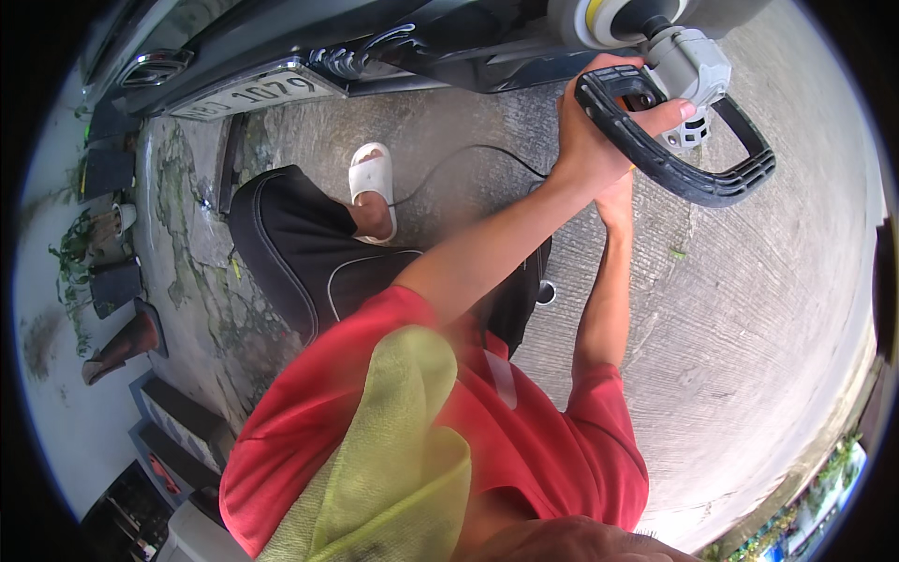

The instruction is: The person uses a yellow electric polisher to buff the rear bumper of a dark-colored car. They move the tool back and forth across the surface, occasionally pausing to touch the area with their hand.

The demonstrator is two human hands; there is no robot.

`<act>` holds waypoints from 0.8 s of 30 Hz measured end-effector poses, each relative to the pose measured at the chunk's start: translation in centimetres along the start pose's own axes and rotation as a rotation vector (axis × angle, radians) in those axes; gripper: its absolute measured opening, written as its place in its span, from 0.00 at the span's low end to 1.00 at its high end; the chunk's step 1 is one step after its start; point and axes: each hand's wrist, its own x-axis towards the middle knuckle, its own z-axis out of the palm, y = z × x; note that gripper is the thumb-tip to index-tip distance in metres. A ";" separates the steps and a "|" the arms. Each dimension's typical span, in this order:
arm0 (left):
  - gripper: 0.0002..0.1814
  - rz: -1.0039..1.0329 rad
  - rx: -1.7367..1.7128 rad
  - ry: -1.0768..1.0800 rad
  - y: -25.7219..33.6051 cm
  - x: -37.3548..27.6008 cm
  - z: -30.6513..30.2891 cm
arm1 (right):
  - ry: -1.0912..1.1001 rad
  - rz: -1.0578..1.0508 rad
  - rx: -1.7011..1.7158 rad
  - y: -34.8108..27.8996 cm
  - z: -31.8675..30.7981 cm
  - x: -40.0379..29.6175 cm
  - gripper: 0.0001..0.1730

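A rotary polisher [692, 63] with a light grey gear head is held out at the upper right. My left hand [597, 133] grips it at the head inside its black D-shaped handle [674, 168], thumb lying across the handle. Below the left wrist, my right hand [617, 200] is closed around the rear body, mostly hidden. The round polishing pad [581, 21], white with a yellow layer, faces dark glossy car bodywork [463, 35]; whether it touches cannot be told. White streaks [372, 53], reflections or polish, show on the bodywork above the licence plate [253, 95].
A black power cord [484, 147] loops from the polisher past my foot in a white slide sandal [371, 175]. Rough concrete [702, 295] lies underfoot. A yellow-green cloth [393, 421] hangs over my red shirt. Potted plants [105, 232] line the wall at left.
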 end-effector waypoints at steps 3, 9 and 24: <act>0.36 -0.055 -0.111 -0.029 0.4 -0.8 -2.6 | -0.022 0.043 -0.069 2.0 1.5 -2.2 0.24; 0.33 -0.028 0.118 -0.056 1.7 -4.3 -16.3 | 0.022 -0.010 -0.062 11.0 12.6 -4.1 0.43; 0.36 0.067 0.631 -0.089 2.6 -5.6 -25.4 | -0.119 -0.195 0.258 14.5 28.9 -3.5 0.27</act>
